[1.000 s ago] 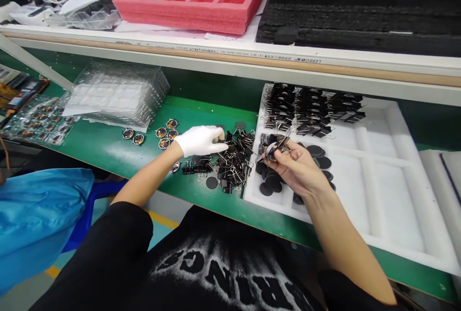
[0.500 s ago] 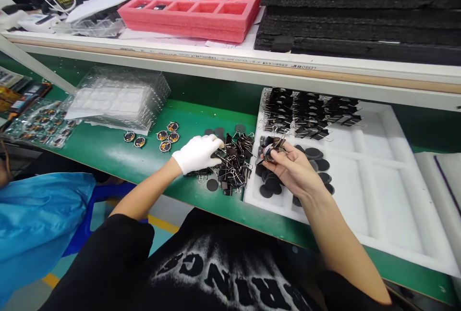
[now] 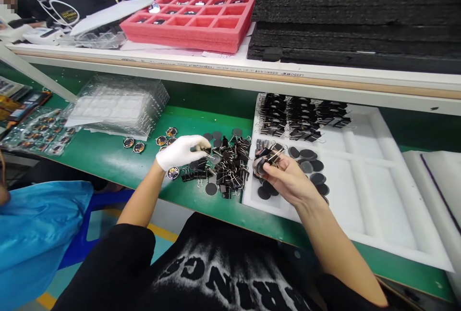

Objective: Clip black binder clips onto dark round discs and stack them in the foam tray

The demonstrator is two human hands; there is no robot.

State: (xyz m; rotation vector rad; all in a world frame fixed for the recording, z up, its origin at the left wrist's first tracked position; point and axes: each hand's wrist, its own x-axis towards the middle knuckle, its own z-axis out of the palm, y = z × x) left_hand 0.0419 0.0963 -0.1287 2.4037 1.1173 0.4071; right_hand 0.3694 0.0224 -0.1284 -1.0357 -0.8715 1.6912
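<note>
My left hand [image 3: 182, 153], in a white glove, is at the left edge of a pile of black binder clips [image 3: 230, 169]. Its curled fingertips pinch what looks like one binder clip, its wire handles showing just beyond them. Over the near left part of the white foam tray [image 3: 355, 195], my bare right hand [image 3: 288, 176] grips a small round part [image 3: 260, 166] with a black binder clip [image 3: 265, 153] on it. Black discs [image 3: 312, 166] lie in the tray beside that hand. Clipped parts stand in rows [image 3: 290, 114] at the tray's back.
Round parts with orange-and-black faces [image 3: 139, 147] lie left on the green table [image 3: 118, 167]. Behind them are stacked clear plastic trays [image 3: 122, 104]. A shelf edge [image 3: 216, 69] crosses above, bearing a red foam tray [image 3: 183, 37] and black foam sheets [image 3: 345, 18]. A blue-clad person [image 3: 39, 234] is at left.
My left hand has drawn back left from the clip pile, with wire handles now at its fingertips. My right hand keeps hold of the clipped round part and has turned it slightly.
</note>
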